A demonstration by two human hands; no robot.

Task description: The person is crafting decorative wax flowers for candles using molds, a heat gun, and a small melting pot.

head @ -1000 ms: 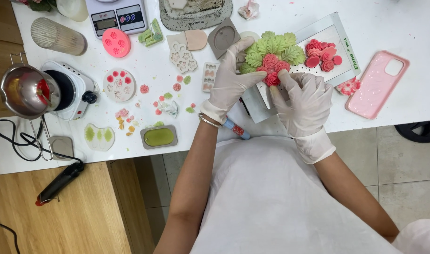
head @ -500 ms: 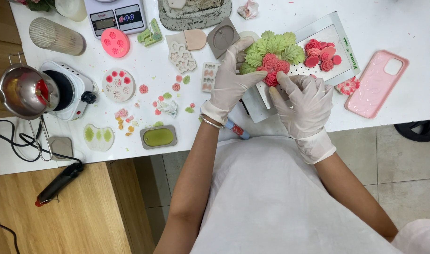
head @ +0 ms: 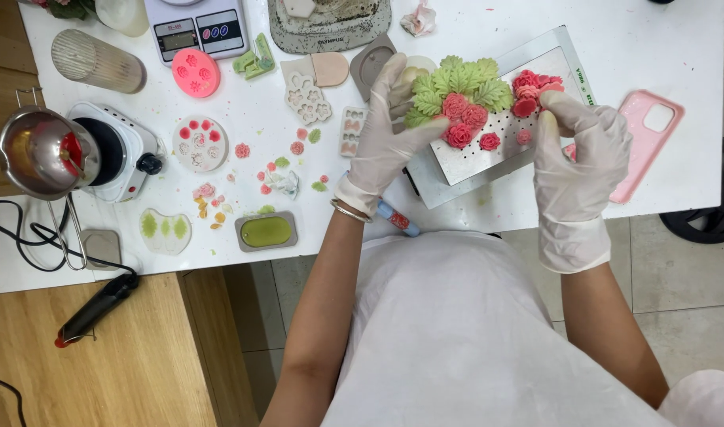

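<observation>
We count 2 gloved hands: left, right. 1 perforated metal plate at the table's near edge, w/ approx. 8 red-pink wax roses and 1 clump of green leaves. 1 pink phone case near the right edge. 1 digital scale at the far edge. 1 hot plate and 1 steel pot at the left edge. 1 green-filled mold at the near edge.
</observation>
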